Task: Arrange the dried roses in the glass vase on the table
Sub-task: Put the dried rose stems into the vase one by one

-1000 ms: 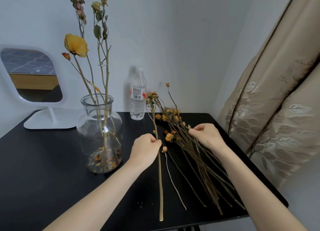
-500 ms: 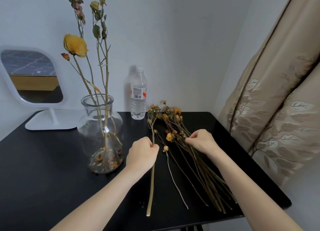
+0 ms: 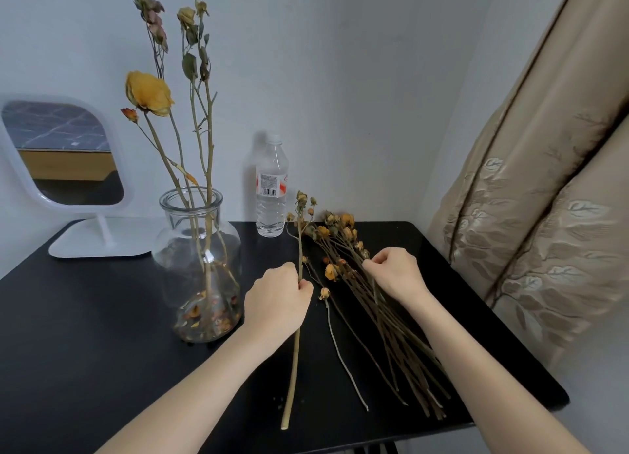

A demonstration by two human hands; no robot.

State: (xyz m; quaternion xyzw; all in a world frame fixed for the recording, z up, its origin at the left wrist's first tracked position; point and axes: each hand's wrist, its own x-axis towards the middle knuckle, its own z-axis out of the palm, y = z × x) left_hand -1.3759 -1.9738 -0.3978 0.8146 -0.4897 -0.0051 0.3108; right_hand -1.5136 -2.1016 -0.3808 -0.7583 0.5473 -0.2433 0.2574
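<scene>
Left hand (image 3: 277,303): clenched around one dried rose stem (image 3: 295,344), held nearly upright just right of the vase; its cluster of small buds stands above the fist, its cut end points at the near table edge.
Right hand (image 3: 396,272): fingers pinched into the pile of dried roses (image 3: 371,303), gripping thin stems near their heads; which stem exactly, cannot tell.
Pile: lies flat on the right half of the black table (image 3: 85,334); yellow heads at the far end, stems fanning toward the near right edge; one pale thin stem lies apart on its left.
Glass vase (image 3: 197,259): left of centre; holds a few tall stems, one with a large yellow bloom; loose petals at the bottom.
Water bottle (image 3: 271,194): far side, against the wall.
Mirror (image 3: 64,160): white-framed, far left.
Curtain (image 3: 541,188): beige, at the right.
</scene>
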